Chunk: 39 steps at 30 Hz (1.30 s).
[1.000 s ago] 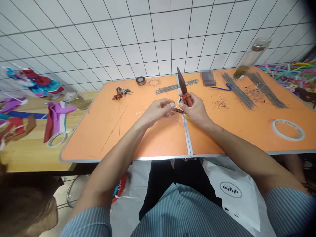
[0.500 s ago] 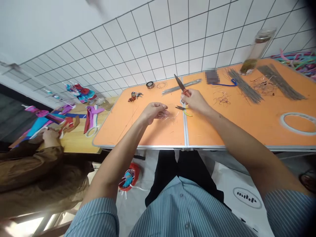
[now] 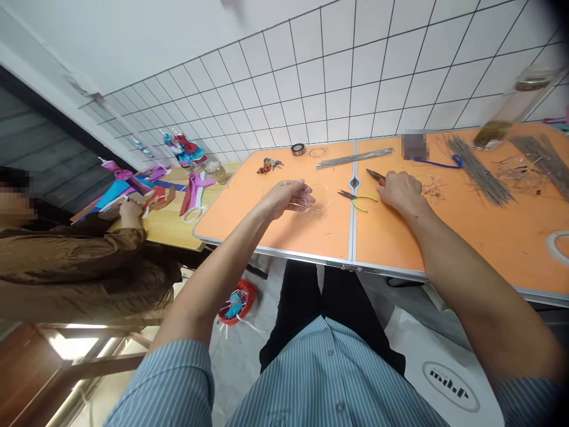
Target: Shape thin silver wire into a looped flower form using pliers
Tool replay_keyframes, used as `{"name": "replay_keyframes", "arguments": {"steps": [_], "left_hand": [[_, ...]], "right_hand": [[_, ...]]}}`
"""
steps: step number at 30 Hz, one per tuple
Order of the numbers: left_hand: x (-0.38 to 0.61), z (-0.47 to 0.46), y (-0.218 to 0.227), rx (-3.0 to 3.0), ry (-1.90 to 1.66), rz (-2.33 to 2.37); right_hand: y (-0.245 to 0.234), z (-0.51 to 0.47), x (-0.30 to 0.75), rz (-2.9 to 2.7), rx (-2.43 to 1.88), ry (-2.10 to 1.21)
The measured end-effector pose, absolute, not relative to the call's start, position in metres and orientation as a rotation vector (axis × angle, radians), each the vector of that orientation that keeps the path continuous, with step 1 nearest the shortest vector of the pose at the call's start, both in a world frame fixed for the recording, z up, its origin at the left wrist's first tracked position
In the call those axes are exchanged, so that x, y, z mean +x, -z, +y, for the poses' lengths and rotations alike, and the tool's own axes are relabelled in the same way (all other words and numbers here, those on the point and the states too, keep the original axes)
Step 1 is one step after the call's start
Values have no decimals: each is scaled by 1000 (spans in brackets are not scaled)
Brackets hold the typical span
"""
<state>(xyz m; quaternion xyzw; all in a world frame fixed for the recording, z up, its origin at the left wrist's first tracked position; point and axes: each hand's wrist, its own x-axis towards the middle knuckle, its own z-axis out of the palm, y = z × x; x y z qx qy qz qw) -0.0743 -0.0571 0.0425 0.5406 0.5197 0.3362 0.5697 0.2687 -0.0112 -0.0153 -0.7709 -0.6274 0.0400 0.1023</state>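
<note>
Head view: yellow-handled pliers lie spread across the metal seam of the orange counter. Just left of them is the left hand, its grip pinched lightly, thumb to fingers, on a fine wire loop reaching toward the pliers; the wire is so thin that its strands are hard to follow. To the pliers' right, the right hand has its grip wrapped over red-handled pliers at the counter surface, the handles mostly hidden beneath it. Far right of the yellow-handled pliers and beyond them, a tall clear bottle holds a brownish-green layer at its bottom. Well to their left, a glass jar has contents too unclear to name. Lower left of them, on the floor, a red basket holds blue material and white strips. Lower right, a white bag shows printing, its inside out of sight. Beyond the pliers to the right, a dark item is blurred into blocks, while farther right a white ring and a grey wire bundle are cut off by the edge.
</note>
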Motion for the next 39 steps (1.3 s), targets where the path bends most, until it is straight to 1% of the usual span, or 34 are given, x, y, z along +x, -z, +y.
{"name": "replay_keyframes", "arguments": {"steps": [7,17,22,26,28,30,34,39], "left_hand": [[-83,-50,-46,1297,-767,1200],[-85,-25,-33,1288,-785,1170],[-91,5,-30,1202,-912,1123],[-104,36,-26,1075,-1137,1101],[-111,48,-22,982,-1236,1100],[-118,57,-16,874,-1308,1094],[-133,66,-9,740,-1396,1039],[-151,70,-8,647,-1488,1021]], "right_hand": [[14,-14,265,-1877,-2313,-83],[13,-18,265,-1950,-2304,-28],[6,-25,261,-1961,-2279,36],[-3,-36,249,-1934,-2056,222],[-9,-39,236,-1965,-1941,243],[-14,-37,216,-2059,-1817,124],[-20,-8,164,-2345,-1479,-276],[-17,48,107,-2565,-1418,-315]]}}
